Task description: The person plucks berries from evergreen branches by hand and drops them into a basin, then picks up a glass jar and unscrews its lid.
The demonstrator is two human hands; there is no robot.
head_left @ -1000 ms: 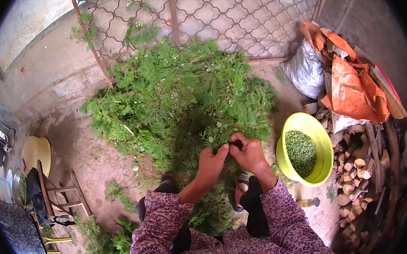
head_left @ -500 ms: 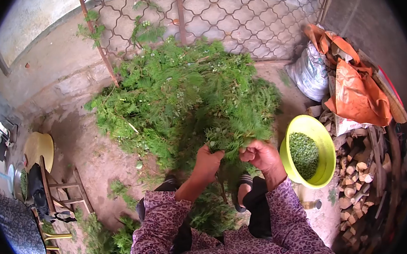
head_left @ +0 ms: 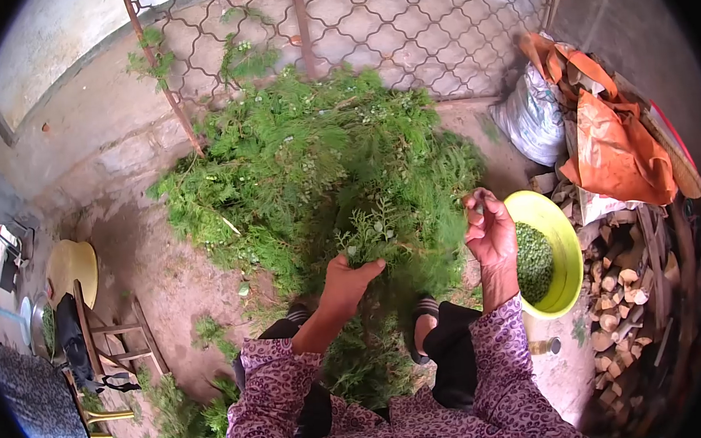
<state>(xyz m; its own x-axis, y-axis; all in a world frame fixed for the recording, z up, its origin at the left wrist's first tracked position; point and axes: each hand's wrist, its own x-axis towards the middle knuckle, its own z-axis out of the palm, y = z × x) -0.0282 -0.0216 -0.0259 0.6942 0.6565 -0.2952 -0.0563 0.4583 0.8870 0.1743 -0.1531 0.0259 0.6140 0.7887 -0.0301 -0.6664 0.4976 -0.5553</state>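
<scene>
My left hand (head_left: 349, 288) pinches a green sprig with small pale berries (head_left: 368, 236), low over the front of a large heap of leafy branches (head_left: 280, 159). To its right, my right hand (head_left: 491, 228) is raised beside the left rim of a yellow-green basin (head_left: 565, 243), its fingers curled together. Whatever those fingers hold, if anything, is too small to make out. Small round green berries (head_left: 535, 262) lie inside the basin.
Split firewood (head_left: 612, 305) is stacked at the right, under an orange sheet (head_left: 617, 153) and near a white sack (head_left: 531, 122). A metal lattice (head_left: 410, 33) stands behind the heap. At the left are a wooden stool (head_left: 120, 329) and another person's patterned clothing (head_left: 31, 400).
My right hand has moved away from my left hand, right and upward to the basin's edge. My left hand has shifted slightly left and keeps the sprig.
</scene>
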